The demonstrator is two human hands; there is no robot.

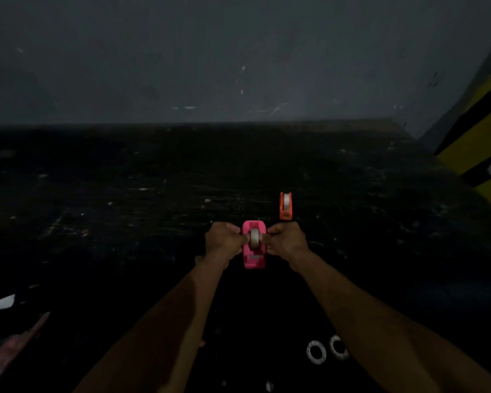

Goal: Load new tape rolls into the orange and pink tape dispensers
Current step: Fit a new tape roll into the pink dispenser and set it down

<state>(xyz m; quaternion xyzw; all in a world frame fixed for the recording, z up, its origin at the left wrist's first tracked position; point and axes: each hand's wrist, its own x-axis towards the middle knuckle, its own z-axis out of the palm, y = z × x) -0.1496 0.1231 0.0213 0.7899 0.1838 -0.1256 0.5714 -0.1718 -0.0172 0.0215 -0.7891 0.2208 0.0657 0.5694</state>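
Observation:
A pink tape dispenser stands on the dark table in the middle of the view, with a white tape roll upright in its cradle. My left hand pinches the roll from the left side and my right hand pinches it from the right. Just beyond my right hand stands a smaller orange tape dispenser with a white roll seated in it. Nothing touches the orange dispenser.
Two loose white rings lie near my right forearm at the front. A reddish long object and a white scrap lie at the front left. A grey wall closes the back; a yellow-and-black striped surface stands at right.

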